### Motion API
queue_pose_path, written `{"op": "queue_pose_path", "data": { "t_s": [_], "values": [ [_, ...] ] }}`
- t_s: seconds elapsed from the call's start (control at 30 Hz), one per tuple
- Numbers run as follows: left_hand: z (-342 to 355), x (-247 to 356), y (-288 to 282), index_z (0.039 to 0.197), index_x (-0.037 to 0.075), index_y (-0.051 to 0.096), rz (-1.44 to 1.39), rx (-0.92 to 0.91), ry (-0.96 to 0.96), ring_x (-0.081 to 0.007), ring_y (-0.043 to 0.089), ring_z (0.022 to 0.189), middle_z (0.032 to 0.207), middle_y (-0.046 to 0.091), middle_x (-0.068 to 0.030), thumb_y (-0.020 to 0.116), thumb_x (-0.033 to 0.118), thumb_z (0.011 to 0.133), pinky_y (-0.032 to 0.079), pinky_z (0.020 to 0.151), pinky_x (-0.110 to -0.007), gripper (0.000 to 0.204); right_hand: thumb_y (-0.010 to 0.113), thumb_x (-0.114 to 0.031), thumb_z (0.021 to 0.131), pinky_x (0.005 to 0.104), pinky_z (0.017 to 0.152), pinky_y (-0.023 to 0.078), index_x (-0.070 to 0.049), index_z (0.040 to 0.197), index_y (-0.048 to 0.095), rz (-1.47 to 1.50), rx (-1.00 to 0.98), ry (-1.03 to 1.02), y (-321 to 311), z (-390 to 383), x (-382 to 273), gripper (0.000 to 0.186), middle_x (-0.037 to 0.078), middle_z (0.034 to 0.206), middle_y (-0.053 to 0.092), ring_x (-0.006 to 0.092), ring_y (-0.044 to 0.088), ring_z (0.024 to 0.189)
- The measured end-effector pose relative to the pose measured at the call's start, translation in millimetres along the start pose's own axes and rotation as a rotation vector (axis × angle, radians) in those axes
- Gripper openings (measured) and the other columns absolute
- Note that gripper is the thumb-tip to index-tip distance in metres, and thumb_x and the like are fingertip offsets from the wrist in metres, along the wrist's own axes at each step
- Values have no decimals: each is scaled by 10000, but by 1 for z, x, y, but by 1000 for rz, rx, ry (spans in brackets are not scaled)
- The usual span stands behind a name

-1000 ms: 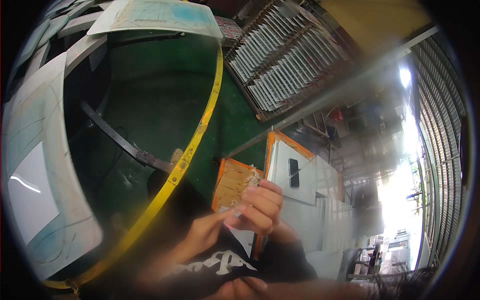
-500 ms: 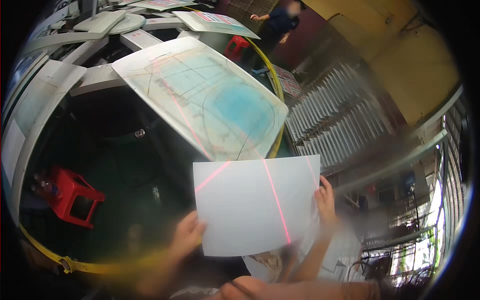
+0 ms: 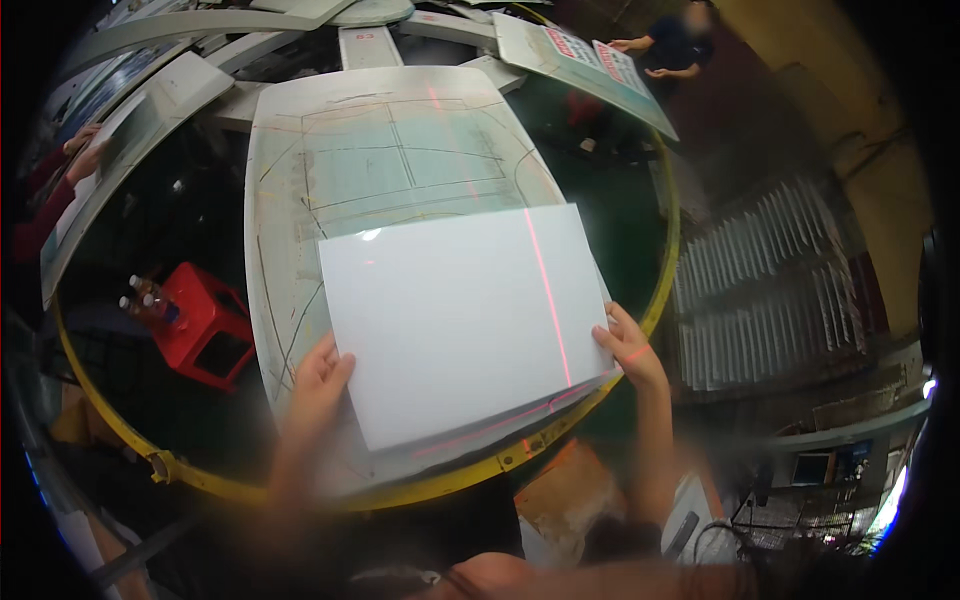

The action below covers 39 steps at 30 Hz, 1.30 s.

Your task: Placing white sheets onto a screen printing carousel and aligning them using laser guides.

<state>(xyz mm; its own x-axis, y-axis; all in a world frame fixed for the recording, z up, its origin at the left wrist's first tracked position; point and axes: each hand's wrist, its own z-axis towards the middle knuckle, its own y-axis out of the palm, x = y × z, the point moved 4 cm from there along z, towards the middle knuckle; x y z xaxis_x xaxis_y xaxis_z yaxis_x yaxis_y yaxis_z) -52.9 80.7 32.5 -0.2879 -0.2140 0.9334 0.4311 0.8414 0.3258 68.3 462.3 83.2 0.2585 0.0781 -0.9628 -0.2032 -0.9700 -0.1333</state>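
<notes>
A blank white sheet (image 3: 460, 320) is stretched between my two hands, tilted over the near part of a long pale board (image 3: 280, 150). My left hand (image 3: 318, 378) pinches its left edge, thumb on top. Near the lower right corner, my right hand (image 3: 632, 345) grips the opposite edge the same way. A red laser line runs down the sheet's right half, and another crosses near its front edge. The board's stained greenish surface carries drawn dark lines, and its near middle is hidden under the sheet. Whether the sheet touches the board, I cannot tell.
A yellow ring rail (image 3: 440, 488) curves around the boards. Left stand a red stool (image 3: 205, 325) and several bottles (image 3: 150, 298). Another person's hands (image 3: 88, 155) rest on a left board (image 3: 190, 90); a second person (image 3: 680, 45) stands far right, beyond a printed board (image 3: 590, 70).
The sheet has moved up and forward over the board, which now lies straight ahead of me. My view has shifted, and another person's hands have appeared at the left.
</notes>
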Motion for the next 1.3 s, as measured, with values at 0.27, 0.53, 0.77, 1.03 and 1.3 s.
{"op": "queue_pose_path", "data": {
  "t_s": [0.27, 0.53, 0.77, 1.03, 1.3],
  "values": [
    [3, 41, -28, 1360, -40, 387, 907, 363, 448, -266, 510, 1210, 1336, 491, -213, 493, 18, 907, 387, 1007, -319, 469, 514, -79, 930, 271, 835, 464, 0, 1239, 454, 25, 38, -25, 26, 86, 19, 324, 126, 1033, 648, 152, 616, 911],
    [-43, 10, -10, 1121, 0, 587, 1201, 291, 284, -331, 504, 1198, 1267, 538, -147, 580, 50, 860, 428, 976, -391, 266, 507, -81, 934, 253, 798, 472, 11, 1213, 464, 2, 57, 47, 34, 93, 27, 296, 141, 1020, 653, 152, 624, 902],
    [-49, 7, -15, 1083, -14, 609, 1194, 359, 263, -328, 522, 1182, 1251, 549, -152, 603, 24, 838, 429, 981, -386, 248, 507, -79, 934, 253, 794, 474, 13, 1227, 458, -8, 53, 71, 41, 95, 25, 311, 142, 1008, 657, 151, 626, 889],
    [-48, 11, -15, 1014, -36, 628, 1128, 332, 281, -351, 545, 1149, 1224, 563, -186, 637, -22, 800, 440, 964, -387, 215, 509, -80, 937, 255, 784, 473, 9, 1226, 453, -36, 62, 91, 42, 94, 26, 308, 137, 993, 658, 141, 623, 873],
    [-48, 11, -14, 942, -37, 619, 1125, 351, 281, -364, 536, 1162, 1229, 563, -185, 639, -27, 795, 433, 972, -392, 149, 510, -83, 935, 250, 767, 475, 19, 1231, 440, -44, 58, 84, 44, 95, 27, 321, 139, 973, 657, 139, 624, 853]
  ]
}}
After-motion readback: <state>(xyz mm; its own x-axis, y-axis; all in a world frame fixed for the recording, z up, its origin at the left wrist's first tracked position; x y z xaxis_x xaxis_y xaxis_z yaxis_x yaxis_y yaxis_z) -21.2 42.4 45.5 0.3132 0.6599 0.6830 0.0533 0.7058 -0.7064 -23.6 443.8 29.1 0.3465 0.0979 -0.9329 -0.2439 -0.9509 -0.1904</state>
